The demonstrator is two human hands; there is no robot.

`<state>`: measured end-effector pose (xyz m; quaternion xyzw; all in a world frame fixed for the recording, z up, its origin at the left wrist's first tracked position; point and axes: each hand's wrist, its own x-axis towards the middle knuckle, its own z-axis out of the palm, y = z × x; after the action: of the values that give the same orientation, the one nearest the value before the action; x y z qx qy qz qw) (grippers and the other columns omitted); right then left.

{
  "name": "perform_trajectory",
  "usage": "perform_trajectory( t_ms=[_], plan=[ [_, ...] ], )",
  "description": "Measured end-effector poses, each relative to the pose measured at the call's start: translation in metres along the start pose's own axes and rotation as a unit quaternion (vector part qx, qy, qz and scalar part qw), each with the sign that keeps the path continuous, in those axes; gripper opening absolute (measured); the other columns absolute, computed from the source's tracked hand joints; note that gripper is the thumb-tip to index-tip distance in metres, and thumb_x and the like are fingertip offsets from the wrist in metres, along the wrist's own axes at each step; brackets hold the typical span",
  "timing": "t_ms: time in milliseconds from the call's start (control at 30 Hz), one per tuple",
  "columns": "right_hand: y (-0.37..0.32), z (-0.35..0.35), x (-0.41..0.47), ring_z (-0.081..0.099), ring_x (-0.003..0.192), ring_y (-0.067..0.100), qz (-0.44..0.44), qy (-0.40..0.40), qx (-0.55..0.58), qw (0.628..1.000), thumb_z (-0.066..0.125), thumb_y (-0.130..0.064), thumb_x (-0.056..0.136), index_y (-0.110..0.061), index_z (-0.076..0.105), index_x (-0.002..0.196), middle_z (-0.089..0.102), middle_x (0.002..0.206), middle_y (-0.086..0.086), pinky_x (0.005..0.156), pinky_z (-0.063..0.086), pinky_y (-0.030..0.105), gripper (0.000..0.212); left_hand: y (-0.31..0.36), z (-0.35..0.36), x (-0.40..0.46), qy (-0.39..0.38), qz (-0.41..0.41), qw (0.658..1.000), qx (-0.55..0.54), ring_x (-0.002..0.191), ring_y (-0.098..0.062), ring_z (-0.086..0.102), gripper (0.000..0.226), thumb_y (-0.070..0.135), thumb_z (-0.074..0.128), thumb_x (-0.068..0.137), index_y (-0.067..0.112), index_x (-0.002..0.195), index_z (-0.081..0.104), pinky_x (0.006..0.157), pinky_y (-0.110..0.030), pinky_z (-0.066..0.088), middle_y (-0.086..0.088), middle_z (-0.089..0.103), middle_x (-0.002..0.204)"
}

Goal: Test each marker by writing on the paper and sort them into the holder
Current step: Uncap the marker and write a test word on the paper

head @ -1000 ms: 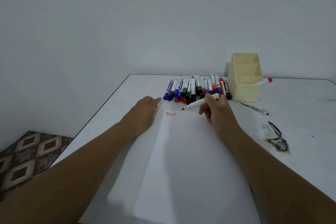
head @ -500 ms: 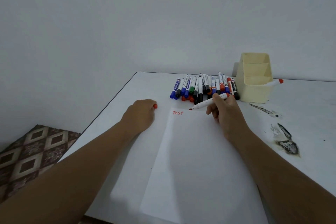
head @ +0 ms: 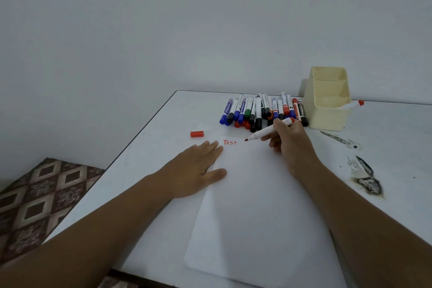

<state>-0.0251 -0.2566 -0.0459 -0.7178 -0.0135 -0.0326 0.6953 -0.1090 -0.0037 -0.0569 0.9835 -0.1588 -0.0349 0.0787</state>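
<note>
From the head camera, the right hand grips an uncapped red marker, its tip hovering just right of the red word "Test" at the top of the paper. The left hand lies flat with straight fingers, pressing the paper's left edge. A red cap sits on the tabletop beyond that hand. A pile of markers lies behind the paper, beside the cream holder, where one red-ended marker leans out of the front compartment.
</note>
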Motion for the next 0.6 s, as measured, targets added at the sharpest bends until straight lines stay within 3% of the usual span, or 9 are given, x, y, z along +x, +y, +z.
perform_trajectory(
  t_ms=[167,300,467,600],
  plan=[
    [0.0,0.002,0.001,0.067,0.063,0.019,0.007,-0.004,-0.04,0.999,0.053,-0.031,0.101,-0.005,0.054,0.114,0.073,0.096,0.018,0.054,0.048,0.029,0.03,0.001,0.001,-0.001,-0.009,0.001,1.0,0.015,0.153,-0.006,-0.006,0.077,0.065,0.023,0.098,0.025,0.161,0.004,0.123,-0.026,0.0,0.008,-0.003,0.167],
    [-0.01,0.005,-0.005,0.075,0.069,0.029,-0.021,-0.019,-0.029,0.999,0.054,-0.023,0.099,-0.003,0.059,0.109,0.075,0.089,0.016,0.06,0.058,0.034,0.023,0.002,0.001,-0.001,-0.005,0.001,1.0,0.02,0.153,-0.009,-0.004,0.077,0.064,0.024,0.099,0.022,0.161,0.005,0.124,-0.03,0.003,0.005,-0.002,0.168],
    [-0.02,0.022,-0.011,0.073,0.065,0.027,-0.104,0.02,-0.092,0.99,0.055,-0.026,0.1,-0.015,0.054,0.099,0.072,0.084,0.013,0.059,0.062,0.038,0.011,0.003,0.001,-0.001,0.006,0.004,0.999,0.033,0.154,-0.012,0.0,0.077,0.064,0.024,0.1,0.02,0.161,0.008,0.124,-0.031,0.006,0.003,0.001,0.168],
    [-0.029,0.043,-0.007,0.075,0.078,0.031,-0.071,0.024,-0.029,0.997,0.058,-0.03,0.098,-0.015,0.05,0.106,0.069,0.096,0.019,0.068,0.064,0.048,0.019,0.006,-0.001,-0.002,0.012,-0.001,0.999,0.03,0.154,-0.012,0.002,0.077,0.065,0.026,0.099,0.021,0.161,0.008,0.124,-0.032,0.008,0.004,0.002,0.168]
  ],
)
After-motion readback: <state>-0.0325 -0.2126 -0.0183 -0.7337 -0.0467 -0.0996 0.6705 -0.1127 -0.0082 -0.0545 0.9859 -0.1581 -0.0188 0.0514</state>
